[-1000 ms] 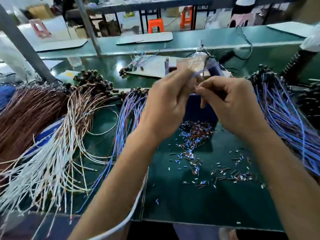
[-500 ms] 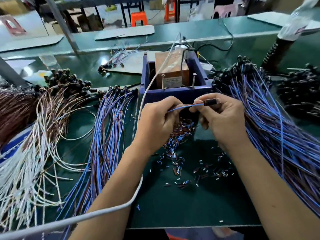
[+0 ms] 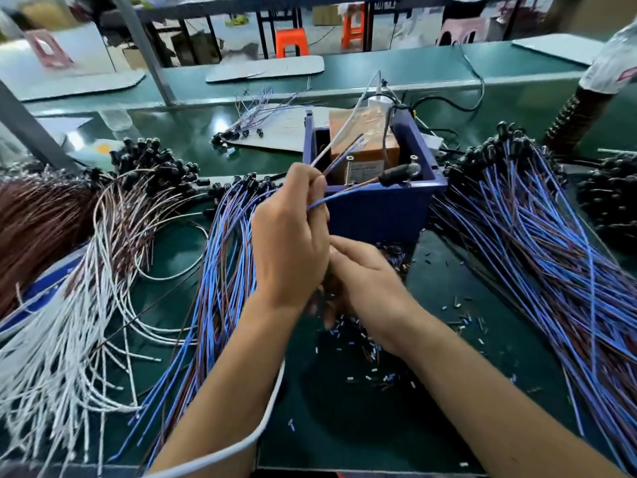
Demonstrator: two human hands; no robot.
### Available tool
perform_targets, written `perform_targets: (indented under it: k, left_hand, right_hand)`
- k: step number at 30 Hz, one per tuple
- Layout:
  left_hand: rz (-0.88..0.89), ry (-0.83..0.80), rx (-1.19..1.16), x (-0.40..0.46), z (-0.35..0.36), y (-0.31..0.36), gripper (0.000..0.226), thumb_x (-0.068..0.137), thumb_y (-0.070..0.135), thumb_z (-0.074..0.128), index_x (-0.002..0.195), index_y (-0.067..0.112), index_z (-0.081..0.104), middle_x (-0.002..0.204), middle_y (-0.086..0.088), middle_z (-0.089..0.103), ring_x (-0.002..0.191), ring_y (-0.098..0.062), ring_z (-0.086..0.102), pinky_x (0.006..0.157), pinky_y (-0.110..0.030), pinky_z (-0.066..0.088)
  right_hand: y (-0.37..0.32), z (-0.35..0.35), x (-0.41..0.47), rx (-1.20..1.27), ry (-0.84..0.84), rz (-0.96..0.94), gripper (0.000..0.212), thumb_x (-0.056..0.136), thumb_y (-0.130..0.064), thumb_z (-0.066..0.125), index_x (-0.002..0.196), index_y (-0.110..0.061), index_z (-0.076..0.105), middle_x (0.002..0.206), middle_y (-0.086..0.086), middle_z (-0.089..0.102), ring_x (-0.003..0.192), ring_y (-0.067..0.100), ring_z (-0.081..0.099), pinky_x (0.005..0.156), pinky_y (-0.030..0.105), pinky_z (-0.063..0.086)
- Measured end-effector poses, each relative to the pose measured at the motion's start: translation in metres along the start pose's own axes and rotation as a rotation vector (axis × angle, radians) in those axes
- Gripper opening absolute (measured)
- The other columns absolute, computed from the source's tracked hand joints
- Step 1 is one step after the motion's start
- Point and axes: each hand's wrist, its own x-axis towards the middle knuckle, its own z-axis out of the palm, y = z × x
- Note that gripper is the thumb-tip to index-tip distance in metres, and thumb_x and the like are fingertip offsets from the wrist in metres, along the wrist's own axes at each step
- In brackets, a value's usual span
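Left hand point(image 3: 289, 246) above right hand point(image 3: 370, 293)

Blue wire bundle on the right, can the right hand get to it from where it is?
Probably yes. The right hand sits low over the green table, and only scattered cut wire bits lie between it and the blue wire bundle. Nothing tall stands in the way.

head cam | looks forward-down | close over green bench point(image 3: 344, 426)
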Motion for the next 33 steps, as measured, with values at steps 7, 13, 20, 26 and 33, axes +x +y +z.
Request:
perform_targets:
  k: [7, 13, 20, 26, 33]
  left_hand:
    - [-0.054, 0.211, 0.004, 0.036, -0.035, -0.019, 0.014, 0.098, 0.006, 0.047, 0.089, 0.005, 0.058, 0.063, 0.013, 0.058, 0.056, -0.004, 0.058, 0.056, -0.021, 0.042]
    - [-0.057, 0.199, -0.046, 0.052, -0.031, -0.012, 0.018, 0.101, 0.006, 0.048, 0.089, -0.001, 0.059, 0.062, 0.010, 0.059, 0.055, -0.006, 0.058, 0.056, -0.026, 0.045]
    - [-0.128, -0.236, -0.229, 0.035, -0.010, -0.003, 0.013, 0.099, 0.004, 0.056, 0.090, 0.007, 0.065, 0.057, 0.003, 0.064, 0.049, -0.009, 0.057, 0.054, -0.023, 0.043]
    - [-0.121, -0.406, -0.394, 0.022, 0.002, 0.002, 0.017, 0.099, 0.006, 0.059, 0.084, 0.007, 0.066, 0.050, 0.001, 0.062, 0.042, -0.006, 0.052, 0.051, -0.016, 0.039]
    - [-0.571, -0.756, -0.651, -0.002, 0.021, -0.006, 0.025, 0.101, 0.010, 0.054, 0.080, 0.004, 0.067, 0.045, 0.002, 0.054, 0.038, -0.006, 0.042, 0.044, -0.014, 0.032]
  right_hand:
    - [-0.001, 0.060, 0.043, 0.130, -0.002, 0.035, 0.018, 0.106, -0.015, 0.056, 0.104, -0.003, 0.069, 0.064, 0.001, 0.054, 0.047, 0.008, 0.046, 0.043, 0.021, 0.042]
    - [0.000, 0.075, 0.073, -0.175, 0.187, 0.071, 0.022, 0.085, 0.010, 0.060, 0.071, -0.007, 0.062, 0.053, -0.004, 0.058, 0.050, 0.012, 0.049, 0.042, 0.017, 0.035]
    - [-0.002, 0.031, 0.059, -0.646, 0.113, 0.002, 0.025, 0.095, 0.003, 0.056, 0.076, -0.013, 0.056, 0.063, 0.006, 0.059, 0.053, 0.019, 0.057, 0.053, 0.037, 0.052]
    - [-0.019, -0.056, 0.013, -0.434, 0.129, -0.065, 0.023, 0.093, -0.001, 0.072, 0.079, -0.019, 0.076, 0.054, 0.000, 0.060, 0.044, 0.011, 0.047, 0.041, 0.023, 0.040]
    - [-0.024, -0.104, -0.007, -0.089, 0.171, -0.173, 0.020, 0.086, -0.012, 0.078, 0.103, -0.022, 0.078, 0.083, 0.012, 0.070, 0.050, 0.013, 0.053, 0.039, 0.021, 0.039]
